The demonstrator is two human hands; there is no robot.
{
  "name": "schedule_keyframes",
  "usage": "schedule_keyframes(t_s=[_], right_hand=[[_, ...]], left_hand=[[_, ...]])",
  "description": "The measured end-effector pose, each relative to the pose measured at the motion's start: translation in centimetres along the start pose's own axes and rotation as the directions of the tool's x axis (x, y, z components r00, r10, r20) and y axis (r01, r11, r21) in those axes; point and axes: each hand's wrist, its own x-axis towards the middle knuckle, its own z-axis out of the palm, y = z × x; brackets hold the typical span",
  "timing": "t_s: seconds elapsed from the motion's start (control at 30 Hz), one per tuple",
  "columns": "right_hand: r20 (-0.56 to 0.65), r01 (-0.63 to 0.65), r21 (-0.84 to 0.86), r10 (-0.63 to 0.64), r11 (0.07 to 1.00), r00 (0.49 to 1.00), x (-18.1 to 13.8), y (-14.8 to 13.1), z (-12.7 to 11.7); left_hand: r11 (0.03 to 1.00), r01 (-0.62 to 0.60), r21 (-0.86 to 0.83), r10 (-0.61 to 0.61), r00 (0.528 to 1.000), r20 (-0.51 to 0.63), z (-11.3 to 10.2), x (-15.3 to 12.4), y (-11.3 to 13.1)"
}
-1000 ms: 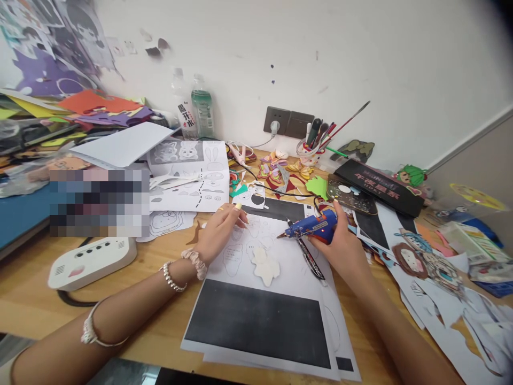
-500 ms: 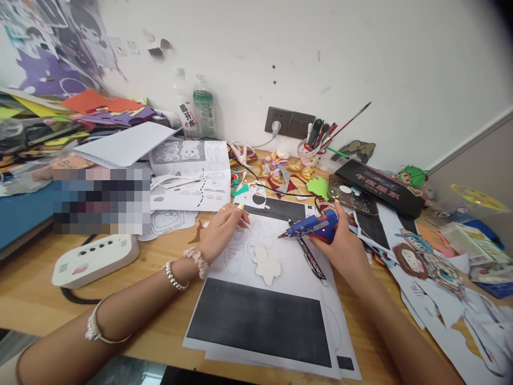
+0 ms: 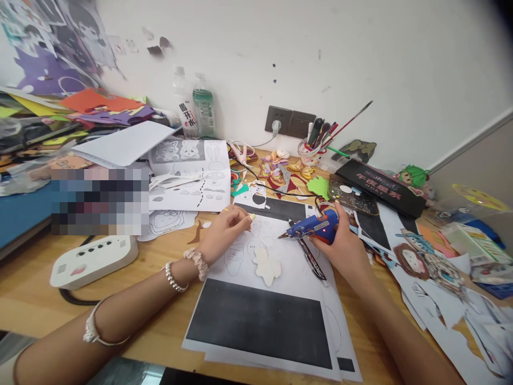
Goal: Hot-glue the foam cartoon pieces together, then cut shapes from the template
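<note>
The right hand [image 3: 340, 247] is closed around the grip of a blue plastic hot-glue gun [image 3: 316, 226]. It holds the gun level, nozzle aimed to 9 o'clock and just clear of the paper, probably so the hot tip touches nothing. The gun's black cord [image 3: 280, 191] trails toward 11 o'clock, to the grey wall socket [image 3: 276, 121]. Facing the nozzle, the left hand [image 3: 224, 232] sits at the sheet's left edge with its fingertips drawn together; I cannot tell whether they pinch a small scrap. At 7 o'clock from the nozzle, a cream lobed paper cut-out [image 3: 266, 266] lies flat on the white printed template sheet [image 3: 294, 262]. It sits between both hands, seemingly kept in easy reach. At 12 o'clock, a pot of brushes and pens [image 3: 310, 152] stands by the wall.
</note>
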Motion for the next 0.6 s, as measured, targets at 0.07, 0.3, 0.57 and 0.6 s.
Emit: schedule_keyframes(t_s=[0.07, 0.3, 0.57, 0.6], right_hand=[[0.010, -0.005, 0.002, 0.005, 1.000, 1.000, -0.01, 0.01, -0.01], [0.015, 0.001, 0.000, -0.001, 1.000, 1.000, -0.05, 0.08, -0.01], [-0.001, 0.011, -0.014, -0.011, 1.000, 1.000, -0.01, 0.16, 0.11], [0.003, 0.004, -0.015, -0.004, 1.000, 1.000, 0.01, 0.17, 0.13]], left_hand=[[0.999, -0.031, 0.038, 0.029, 0.999, 0.039, 0.04, -0.01, -0.08], [0.861, -0.347, 0.373, 0.234, 0.920, 0.315, 0.19, -0.60, 0.48], [0.714, -0.489, 0.502, 0.327, 0.866, 0.379, 0.14, -0.63, 0.22], [0.716, -0.490, 0.497, 0.328, 0.865, 0.379, 0.14, -0.61, 0.22]])
